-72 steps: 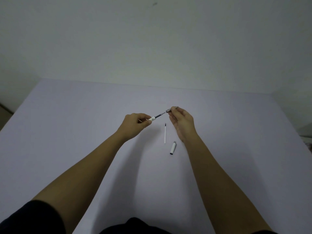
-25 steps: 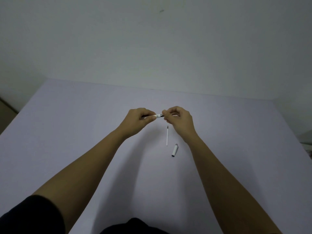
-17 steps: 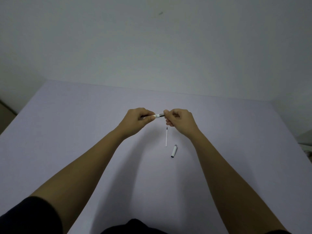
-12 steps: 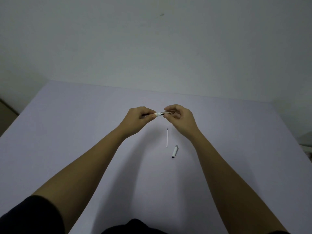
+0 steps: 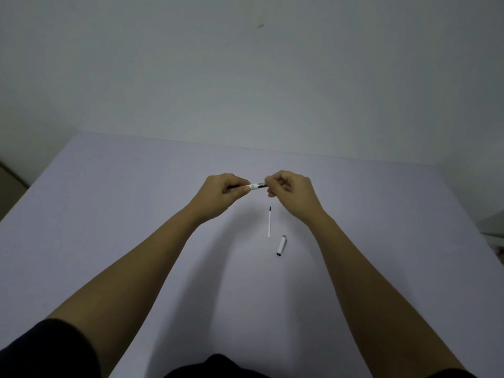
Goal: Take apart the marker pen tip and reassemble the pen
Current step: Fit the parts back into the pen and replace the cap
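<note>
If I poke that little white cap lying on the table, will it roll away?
Probably a little. The cap looks round like a tube and lies on its side on the flat table, so a sideways poke would likely roll it. It looks small and hollow, so probably very light. Nothing touches it; the thin white stick lies apart.

Both ends of the pen (image 5: 256, 186) are hidden inside closed fingers.

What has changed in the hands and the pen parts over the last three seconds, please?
The right hand has closed in toward the left hand, shortening the exposed pen body between them. Both keep their grip. The thin refill and cap stayed on the table.
</note>
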